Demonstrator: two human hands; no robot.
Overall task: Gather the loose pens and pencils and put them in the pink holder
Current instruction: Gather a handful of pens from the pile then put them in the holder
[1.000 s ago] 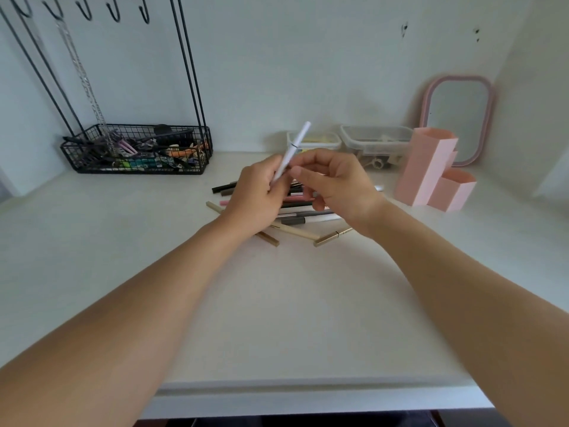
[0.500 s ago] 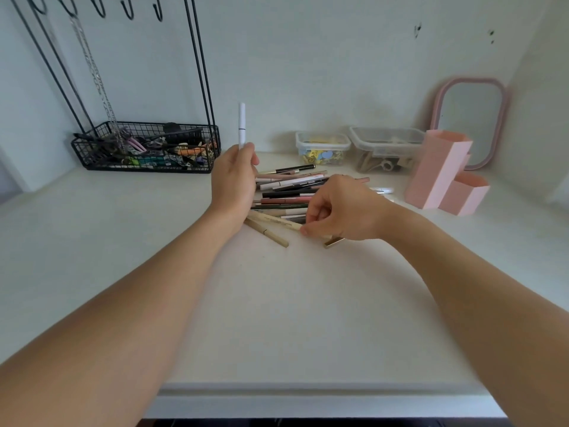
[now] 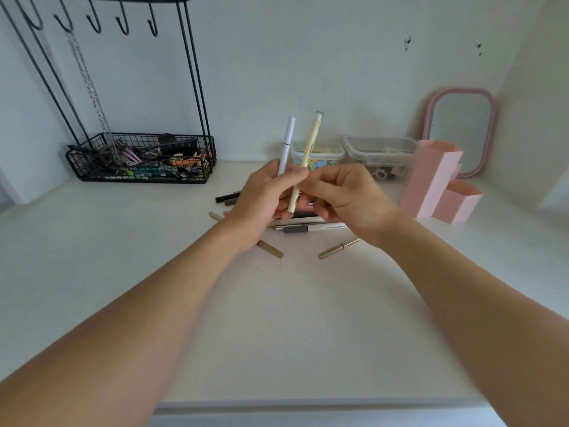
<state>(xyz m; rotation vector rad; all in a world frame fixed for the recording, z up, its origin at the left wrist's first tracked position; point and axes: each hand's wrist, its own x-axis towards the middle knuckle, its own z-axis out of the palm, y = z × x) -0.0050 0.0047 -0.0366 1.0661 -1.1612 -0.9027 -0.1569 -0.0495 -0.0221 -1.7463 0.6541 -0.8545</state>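
Observation:
My left hand is raised over the desk and grips a white pen that points up. My right hand meets it from the right, pinching a cream pen that leans beside the white one; my left thumb touches it too. Under both hands lies a pile of loose pens, partly hidden. A tan pencil and a gold pen lie nearer to me. The pink holder, a tall hexagonal tube joined to a shorter one, stands to the right with nothing sticking out of it.
A black wire basket full of small items stands at the back left under a hook rack. Two clear plastic boxes sit against the wall, and a pink-framed mirror leans behind the holder. The desk's front edge runs below my forearms.
My right hand has lifted from the pile with the cream pen and brought it up to my left hand, which has moved right and still holds the white pen.

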